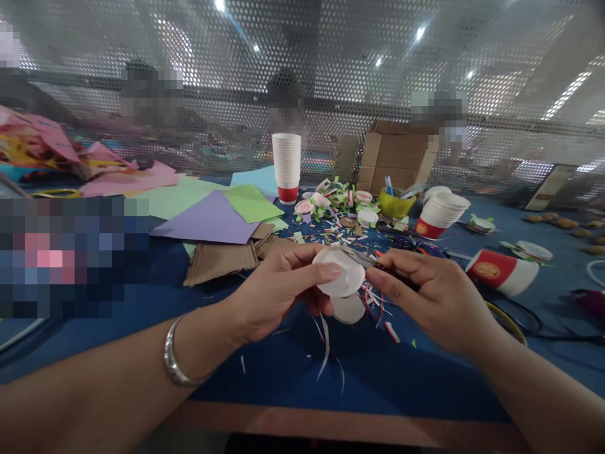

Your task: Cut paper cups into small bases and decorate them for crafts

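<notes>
My left hand (288,284) pinches a round white paper cup bottom (334,277) between thumb and fingers, near the middle of the view. Just below it is a second white paper disc (348,309), close to the left fingertips; whether they hold it too is unclear. In my right hand (425,296) is a slim metal tool (358,257) with a bladed tip and dark handle, its exact kind partly hidden by the fingers. The tip lies against the upper right rim of the cup bottom. Thin curled paper strips (324,350) hang or lie below my hands.
Behind my hands stand a tall stack of paper cups (286,164), paper scraps (331,230) and a yellow-green container (396,205). Coloured sheets (208,217) and torn cardboard (222,261) lie left. To the right are a tipped red-and-white cup (503,272) and a dark cable (529,315).
</notes>
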Demonstrator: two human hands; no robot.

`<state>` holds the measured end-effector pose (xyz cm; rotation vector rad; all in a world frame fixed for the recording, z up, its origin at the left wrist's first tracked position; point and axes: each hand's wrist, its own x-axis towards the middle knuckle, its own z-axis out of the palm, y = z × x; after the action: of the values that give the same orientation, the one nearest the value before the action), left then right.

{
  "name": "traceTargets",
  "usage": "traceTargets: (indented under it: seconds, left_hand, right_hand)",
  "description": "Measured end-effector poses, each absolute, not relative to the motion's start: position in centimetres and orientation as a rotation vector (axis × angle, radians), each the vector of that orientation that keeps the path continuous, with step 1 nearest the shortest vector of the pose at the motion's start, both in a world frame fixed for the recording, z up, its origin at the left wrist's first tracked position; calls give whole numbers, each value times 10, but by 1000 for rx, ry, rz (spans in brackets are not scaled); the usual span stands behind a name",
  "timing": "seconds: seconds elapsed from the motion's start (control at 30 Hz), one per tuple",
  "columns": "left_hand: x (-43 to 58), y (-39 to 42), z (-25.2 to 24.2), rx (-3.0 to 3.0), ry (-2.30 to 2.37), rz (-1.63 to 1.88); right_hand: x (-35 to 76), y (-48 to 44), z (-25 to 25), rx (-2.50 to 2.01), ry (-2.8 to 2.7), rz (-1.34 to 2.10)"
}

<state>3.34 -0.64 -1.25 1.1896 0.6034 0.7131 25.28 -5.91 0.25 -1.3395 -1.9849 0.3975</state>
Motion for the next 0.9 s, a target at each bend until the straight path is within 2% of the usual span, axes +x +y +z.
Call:
traceTargets:
  seconds: [0.57,0.9]
  left_hand:
    - [31,-5,-11,1243,637,695]
    - [28,-6,-10,1243,642,715]
  right_hand:
    - [252,-60,2,-1349,-2019,349]
    - [251,-60,5,-1367,-1985,432]
